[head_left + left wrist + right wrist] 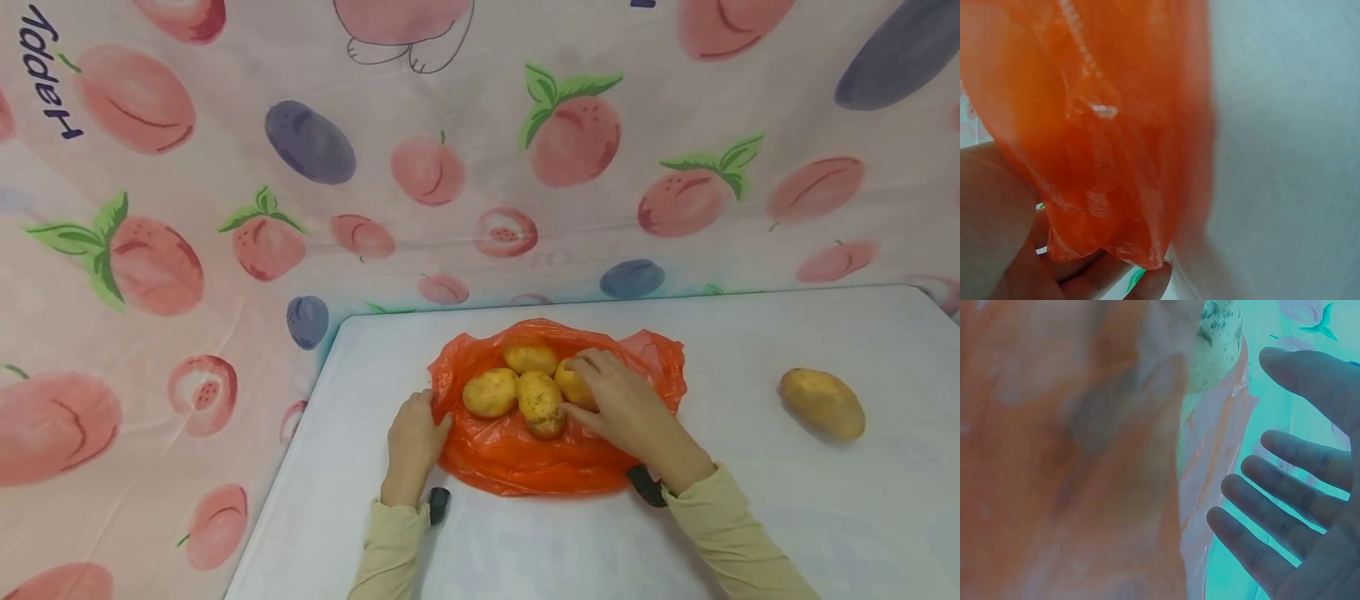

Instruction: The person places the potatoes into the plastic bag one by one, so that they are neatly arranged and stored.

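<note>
An orange plastic bag [517, 475] lies spread on the white table with several yellow potatoes [491, 393] on it. At the bag's left edge is my left hand [415, 435], its thumb on the near side and its fingers behind the plastic, holding the edge. In the left wrist view, fingers [1094, 278] curve under a fold of the bag [1116, 156]. Over the rightmost potato [572, 385] reaches my right hand [626, 408], thumb and fingers spread around it. The right wrist view shows those fingers [1260, 547] fairly straight and apart, beside the bag and a speckled potato [1219, 347].
A single potato [822, 404] lies on the white table [750, 517] to the right of the bag. Behind the table and along its left side hangs a fruit-printed cloth [465, 108]. Dark wrist devices [439, 505] show beside both sleeves.
</note>
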`<state>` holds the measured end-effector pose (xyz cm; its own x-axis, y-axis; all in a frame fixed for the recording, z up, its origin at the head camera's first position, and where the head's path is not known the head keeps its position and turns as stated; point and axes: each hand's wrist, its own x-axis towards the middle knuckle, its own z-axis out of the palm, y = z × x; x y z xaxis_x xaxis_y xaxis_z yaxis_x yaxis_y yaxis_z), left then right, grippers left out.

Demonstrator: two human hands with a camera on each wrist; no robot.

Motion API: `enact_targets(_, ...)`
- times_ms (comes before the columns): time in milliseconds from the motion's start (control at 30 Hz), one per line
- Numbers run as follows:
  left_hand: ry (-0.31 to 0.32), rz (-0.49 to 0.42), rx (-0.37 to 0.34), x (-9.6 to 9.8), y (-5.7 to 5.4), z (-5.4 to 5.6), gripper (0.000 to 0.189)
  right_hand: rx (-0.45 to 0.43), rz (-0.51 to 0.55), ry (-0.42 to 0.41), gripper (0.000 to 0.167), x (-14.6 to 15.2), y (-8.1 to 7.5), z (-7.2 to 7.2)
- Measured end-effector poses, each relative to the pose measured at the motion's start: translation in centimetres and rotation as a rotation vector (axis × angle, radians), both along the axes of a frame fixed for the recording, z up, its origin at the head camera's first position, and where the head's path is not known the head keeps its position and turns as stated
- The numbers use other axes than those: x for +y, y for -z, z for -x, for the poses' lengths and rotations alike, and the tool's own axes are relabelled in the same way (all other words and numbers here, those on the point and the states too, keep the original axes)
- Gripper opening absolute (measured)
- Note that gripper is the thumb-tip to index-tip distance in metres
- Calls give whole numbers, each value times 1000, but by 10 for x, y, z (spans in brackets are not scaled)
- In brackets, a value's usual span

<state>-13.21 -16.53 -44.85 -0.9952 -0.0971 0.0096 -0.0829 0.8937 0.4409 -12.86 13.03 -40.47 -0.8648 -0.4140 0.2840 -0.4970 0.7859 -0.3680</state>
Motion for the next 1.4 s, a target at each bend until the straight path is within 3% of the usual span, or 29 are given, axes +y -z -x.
enact_targets(300,-2,-7,0,-1,0,0,46,89,14,-28,51,14,1,0)
enact_targets(533,-6,3,-3,-3,1,0,45,90,6,6,51,27,-5,-2)
enact_targets(900,0,8,15,-2,2,-1,44,173,12,19,50,53,-7,-4)
enact_targets(1400,-6,10,1,0,0,1,44,121,-39,90,55,80,-11,-8)
